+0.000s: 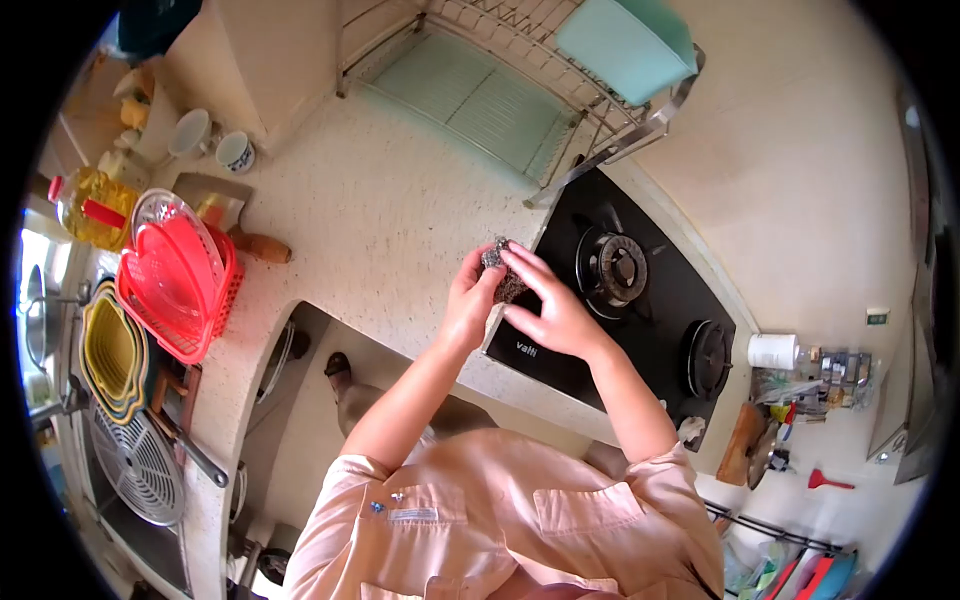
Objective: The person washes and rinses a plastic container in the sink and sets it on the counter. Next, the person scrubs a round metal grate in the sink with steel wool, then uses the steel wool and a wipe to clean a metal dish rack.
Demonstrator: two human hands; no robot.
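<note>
My left hand (468, 305) is closed around a dark metallic scouring pad (511, 289), which looks like steel wool, with grey strands poking out above the fingers. My right hand (556, 312) comes in from the other side. Its stretched fingers touch the pad's top, and the thumb stands apart from them. Both hands are over the counter's front edge, beside the black gas stove (528, 335). The fingers hide part of the pad.
A dish rack (590, 165) with a mint-green bin (625, 45) stands at the back. On the left are a red basket (215, 310), a cleaver (262, 245), an oil bottle (95, 208) and cups (235, 152). A stove burner (612, 268) lies close to my right hand.
</note>
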